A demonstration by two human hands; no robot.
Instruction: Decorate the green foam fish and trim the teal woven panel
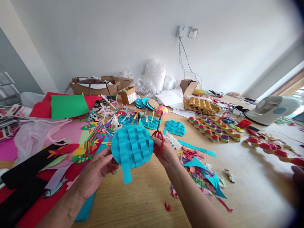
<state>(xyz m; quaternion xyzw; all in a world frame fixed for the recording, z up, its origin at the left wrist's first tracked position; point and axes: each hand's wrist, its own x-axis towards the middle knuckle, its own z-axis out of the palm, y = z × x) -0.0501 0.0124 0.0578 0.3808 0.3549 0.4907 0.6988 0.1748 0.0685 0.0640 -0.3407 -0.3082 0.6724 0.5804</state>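
Observation:
A round blue paper piece [133, 147] with rows of raised wavy strips is held up over the table, one strip hanging below its lower edge. My left hand [101, 167] grips its left edge between thumb and fingers. Red-handled scissors [158, 142] are in my right hand [166, 152], at the right edge of the blue piece, blades pointing up and away. Behind them lie another wavy blue piece [175, 127] and a white glue bottle [174, 141].
Paper scraps [197, 177] lie right of my right arm. Painted egg cartons [215, 128] and a white fan [272, 109] stand farther right. Coloured paper and fish cutouts [63, 149] cover the left side. Cardboard boxes [93, 87] and plastic bags [154, 74] line the wall.

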